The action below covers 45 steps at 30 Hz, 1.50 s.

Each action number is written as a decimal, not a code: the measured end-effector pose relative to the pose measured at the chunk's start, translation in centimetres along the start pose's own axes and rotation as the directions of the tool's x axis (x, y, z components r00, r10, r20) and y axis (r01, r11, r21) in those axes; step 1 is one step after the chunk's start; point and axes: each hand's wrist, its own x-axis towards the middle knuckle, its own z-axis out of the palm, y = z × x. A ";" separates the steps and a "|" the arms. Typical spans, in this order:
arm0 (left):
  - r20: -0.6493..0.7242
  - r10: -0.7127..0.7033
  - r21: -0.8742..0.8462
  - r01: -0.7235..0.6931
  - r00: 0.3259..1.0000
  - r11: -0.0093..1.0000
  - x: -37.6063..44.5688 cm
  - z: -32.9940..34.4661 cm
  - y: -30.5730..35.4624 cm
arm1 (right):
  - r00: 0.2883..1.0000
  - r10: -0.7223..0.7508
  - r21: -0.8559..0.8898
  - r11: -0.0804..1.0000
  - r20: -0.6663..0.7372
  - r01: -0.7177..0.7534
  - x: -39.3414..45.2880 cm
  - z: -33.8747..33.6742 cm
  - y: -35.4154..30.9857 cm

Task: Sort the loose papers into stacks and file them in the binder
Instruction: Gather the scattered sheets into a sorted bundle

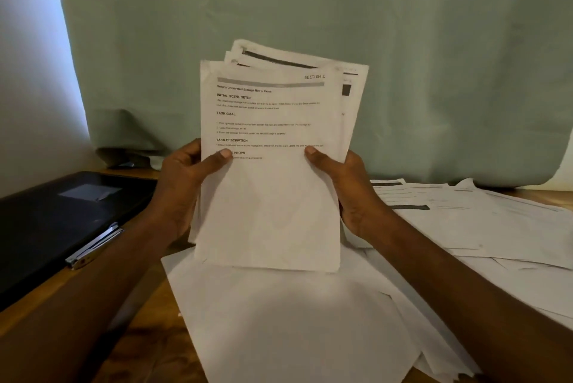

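At the far left the black binder [52, 221] lies flat on the wooden table [145, 339], its metal clip [94, 246] facing the person, probably kept within reach for filing. Next, the left hand [183, 190] grips the left edge of the held sheaf of papers [269, 196], thumb across the front, fingers hidden behind. The sheaf stands upright with its lower edge on the blank sheets [294, 320] lying on the table, apparently to square the uneven pages; the top page reads "SECTION 1". The right hand [350, 190] clamps the right edge likewise. To the right, more loose papers [480, 221] lie spread, still unsorted. Their print is too small to read, and the green curtain [310, 4] hides whatever lies behind.
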 end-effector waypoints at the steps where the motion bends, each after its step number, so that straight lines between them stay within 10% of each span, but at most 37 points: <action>1: 0.001 0.011 0.015 -0.011 1.000 1.000 -0.1 0.1 0.0 | 0.999 -0.028 -0.004 1.000 -0.018 0.028 -0.2 0.1 -0.1; 6: 0.007 0.066 0.009 -0.067 0.998 0.998 -0.7 1.1 -0.3 | 0.978 -0.184 -0.043 0.983 -0.101 0.181 -0.4 0.5 -0.6; 12: 0.068 -0.107 0.130 0.098 0.992 0.987 -0.8 1.4 -2.8 | 0.994 0.088 -0.151 0.984 -0.069 -0.097 -0.5 0.2 0.6; 15: -0.012 -0.092 0.073 0.093 0.996 0.993 -0.5 1.1 -3.2 | 0.947 0.160 -0.273 0.932 -0.278 -0.237 1.1 -1.9 0.5; 18: -0.068 -0.125 -0.035 0.123 0.990 0.992 0.0 0.6 -3.1 | 0.925 -0.039 -0.829 0.459 -0.377 -0.318 2.3 -7.3 1.4; 20: -0.088 -0.153 -0.090 0.145 0.984 0.985 0.4 0.8 -3.3 | 0.903 0.012 -0.903 -0.015 -0.430 -0.429 2.4 -10.8 2.2; 22: -0.064 -0.201 -0.148 0.190 0.978 0.971 0.9 1.5 -3.6 | 0.822 0.113 -0.828 -0.131 -0.559 -0.545 2.3 -12.8 2.3; 29: 0.038 -0.333 -0.156 0.335 0.942 0.929 3.2 6.9 -5.9 | 0.806 0.021 -0.806 -0.030 -0.592 -0.591 2.4 -14.7 1.4; 38: 0.082 -0.211 -0.337 0.226 0.974 0.914 4.1 3.6 -5.8 | 0.842 -0.040 -0.490 0.828 -0.538 -0.274 4.0 -17.0 0.6; 45: 0.093 -0.190 -0.409 0.212 0.977 0.888 4.7 2.1 -4.9 | 0.908 0.082 -0.182 0.969 -0.410 -0.169 5.0 -16.9 0.0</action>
